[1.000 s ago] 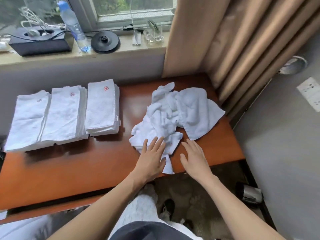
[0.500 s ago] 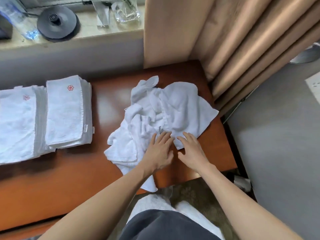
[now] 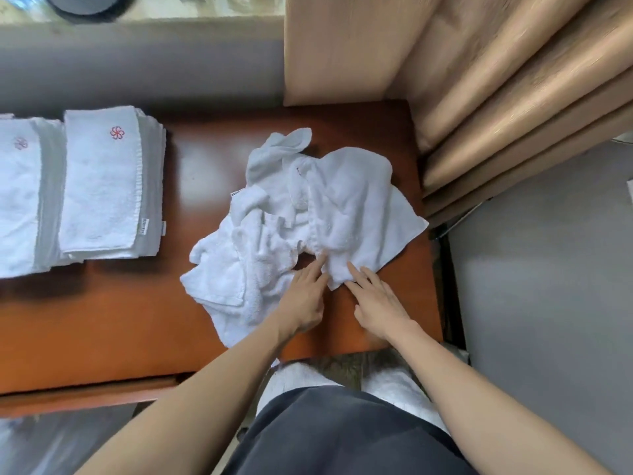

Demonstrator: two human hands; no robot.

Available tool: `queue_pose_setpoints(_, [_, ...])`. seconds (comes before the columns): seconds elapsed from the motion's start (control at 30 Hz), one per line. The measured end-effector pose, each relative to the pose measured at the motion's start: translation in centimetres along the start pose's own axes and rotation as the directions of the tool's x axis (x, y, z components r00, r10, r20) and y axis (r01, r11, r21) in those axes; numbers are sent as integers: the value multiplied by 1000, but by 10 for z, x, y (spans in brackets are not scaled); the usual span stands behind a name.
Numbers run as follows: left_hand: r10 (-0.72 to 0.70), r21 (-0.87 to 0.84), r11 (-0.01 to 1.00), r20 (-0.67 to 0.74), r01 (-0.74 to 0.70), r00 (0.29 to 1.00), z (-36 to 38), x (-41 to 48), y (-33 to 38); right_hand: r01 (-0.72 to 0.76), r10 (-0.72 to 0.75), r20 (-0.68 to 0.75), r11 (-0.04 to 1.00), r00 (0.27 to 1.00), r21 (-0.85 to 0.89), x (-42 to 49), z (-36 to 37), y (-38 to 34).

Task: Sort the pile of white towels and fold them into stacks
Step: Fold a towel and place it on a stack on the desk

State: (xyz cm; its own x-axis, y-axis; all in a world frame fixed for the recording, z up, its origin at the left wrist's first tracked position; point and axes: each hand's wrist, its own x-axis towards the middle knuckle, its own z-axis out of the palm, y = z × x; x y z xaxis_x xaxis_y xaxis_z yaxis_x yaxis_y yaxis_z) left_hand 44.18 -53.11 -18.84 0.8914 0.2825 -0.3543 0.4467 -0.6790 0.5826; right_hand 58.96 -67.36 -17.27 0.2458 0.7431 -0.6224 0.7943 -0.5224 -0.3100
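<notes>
**On the worktop, both hands at the edge of the towel pile**

Across the view runs a reddish-brown wooden worktop [image 3: 102, 320], with a beige curtain [image 3: 513, 80] hanging in folds at its far right corner. Right of centre on it lies the pile of white towels [image 3: 308, 217], crumpled and overlapping, its near end trailing over the front edge. Well apart to the left sit two folded stacks side by side: the right stack [image 3: 102, 186] and the left stack [image 3: 17, 200], which is cut off by the frame. The left hand [image 3: 303, 299] lies flat with fingers straight, tips on the pile's near side. Just beside it, the right hand [image 3: 376, 303] is spread, fingertips touching the corner of the pile's rightmost towel. A small red flower emblem [image 3: 117, 133] marks the right stack's top towel.
</notes>
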Motion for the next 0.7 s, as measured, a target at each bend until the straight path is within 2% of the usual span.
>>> queue_pose_setpoints(0.2, [-69,-121,991,-44,63,997,12,-2,29,160,-161,-15,985,987,-64,4,-10,27])
queue_pose_setpoints(0.33, [-133,-168,981,-240,94,962,21,-4,75,278,-278,3,960,961,-33,-3,-23,54])
queue_pose_setpoints(0.4, [-146,-167,981,-325,95,934,22,2,95,323,-323,-32,946,946,11,-6,-33,66])
queue_pose_setpoints(0.5, [-219,-149,974,-431,170,875,27,4,123,387,-381,-82,919,921,75,-22,-43,81])
queue_pose_setpoints(0.6, [-220,-93,975,-528,202,821,26,8,156,475,-451,-184,872,873,118,-41,-58,102])
queue_pose_setpoints(0.7, [-205,-36,974,-552,223,808,17,21,194,516,-459,-301,844,836,147,-56,-83,126])
